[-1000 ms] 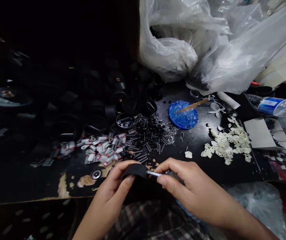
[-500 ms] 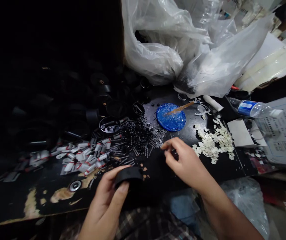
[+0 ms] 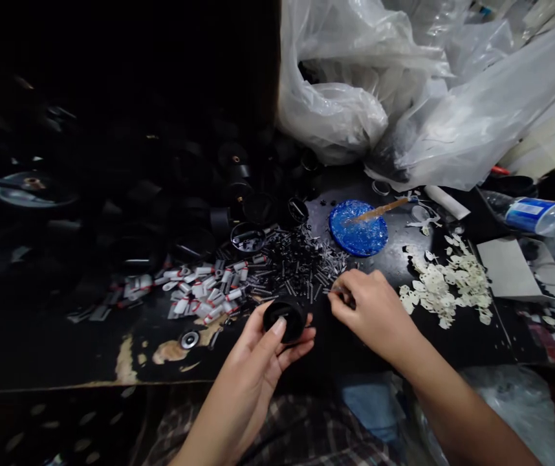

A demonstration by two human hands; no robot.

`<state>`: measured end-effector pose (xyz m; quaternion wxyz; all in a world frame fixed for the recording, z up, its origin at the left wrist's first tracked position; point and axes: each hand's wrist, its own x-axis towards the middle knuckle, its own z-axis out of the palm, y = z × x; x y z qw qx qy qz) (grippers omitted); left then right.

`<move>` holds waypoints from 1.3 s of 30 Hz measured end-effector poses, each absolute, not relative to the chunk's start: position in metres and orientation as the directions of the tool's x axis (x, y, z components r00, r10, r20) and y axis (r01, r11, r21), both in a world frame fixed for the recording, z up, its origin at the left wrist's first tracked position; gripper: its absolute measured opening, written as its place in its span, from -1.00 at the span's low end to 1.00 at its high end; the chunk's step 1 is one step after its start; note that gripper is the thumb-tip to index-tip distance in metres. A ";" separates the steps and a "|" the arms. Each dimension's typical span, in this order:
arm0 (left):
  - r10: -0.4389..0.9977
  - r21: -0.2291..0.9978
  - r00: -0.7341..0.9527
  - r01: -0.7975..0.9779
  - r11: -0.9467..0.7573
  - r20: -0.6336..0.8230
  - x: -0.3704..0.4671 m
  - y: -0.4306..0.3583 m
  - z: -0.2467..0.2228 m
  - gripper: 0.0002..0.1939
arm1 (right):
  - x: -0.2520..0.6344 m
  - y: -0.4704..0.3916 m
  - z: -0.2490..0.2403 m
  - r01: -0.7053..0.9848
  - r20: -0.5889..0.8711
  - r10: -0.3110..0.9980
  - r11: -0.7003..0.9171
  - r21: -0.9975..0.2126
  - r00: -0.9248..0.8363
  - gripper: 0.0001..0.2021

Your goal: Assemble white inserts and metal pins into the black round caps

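A round black plastic housing [image 3: 294,310] is held in my left hand [image 3: 268,356]. Its hollow side faces up toward me, and the thumb presses into it. To its right, my right hand [image 3: 367,307] is closed in a pinch at the near edge of a heap of small black springs [image 3: 301,259]. Whatever is between those fingertips is too small and dark to make out. Left of the springs lies a pile of grey-white cylinders with red bands [image 3: 204,291]. A metal-rimmed ring [image 3: 189,340] rests near the table's front edge.
Behind my right hand is a blue lid [image 3: 358,226] of shiny paste with a wooden stick [image 3: 381,208] across it. White flat pieces [image 3: 452,278] are heaped to the right. Plastic bags [image 3: 336,116], a bottle [image 3: 532,213] and dark round housings [image 3: 185,239] surround the work area.
The view has swung left, so the table's contents appear farther right. My left hand has tilted the black housing from side-on to hollow side up. My right hand stays pinched near the springs.
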<state>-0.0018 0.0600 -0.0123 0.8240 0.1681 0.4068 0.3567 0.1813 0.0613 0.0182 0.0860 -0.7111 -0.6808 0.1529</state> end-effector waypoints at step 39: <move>0.679 0.603 0.444 -0.322 0.729 -0.584 -0.008 0.055 -0.010 -0.70 | 0.155 0.030 0.037 0.826 0.020 0.994 0.099 -0.556 -0.105 -0.91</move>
